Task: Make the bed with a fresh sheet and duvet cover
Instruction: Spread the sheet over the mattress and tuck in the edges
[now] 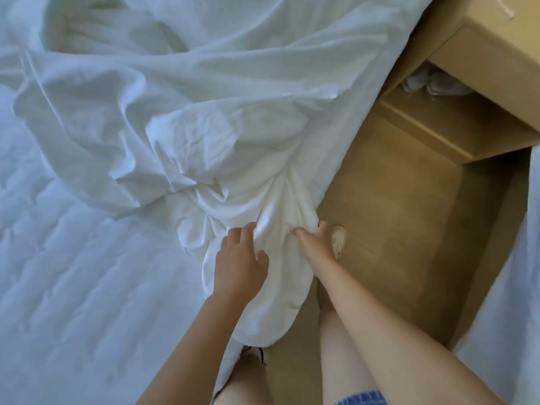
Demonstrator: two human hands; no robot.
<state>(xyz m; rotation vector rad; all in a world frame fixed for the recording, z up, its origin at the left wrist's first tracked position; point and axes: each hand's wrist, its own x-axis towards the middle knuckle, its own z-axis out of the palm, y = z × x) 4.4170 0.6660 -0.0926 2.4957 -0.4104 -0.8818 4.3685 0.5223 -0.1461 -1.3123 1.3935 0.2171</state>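
A crumpled white duvet in its cover (204, 92) lies across the far part of the bed, and one bunched corner of it (271, 287) hangs over the bed's right edge toward the floor. My left hand (239, 261) lies on that bunched corner with its fingers spread and bent into the cloth. My right hand (314, 238) grips the fabric on the corner's right side, fingers curled into a fold. The quilted white mattress (73, 273) is bare on the near left.
A wooden floor (403, 206) runs along the bed's right side. A light wooden bedside cabinet (479, 83) stands at the upper right with pale shoes in its open shelf. My feet in light shoes stand by the bed edge. White fabric shows at the far right.
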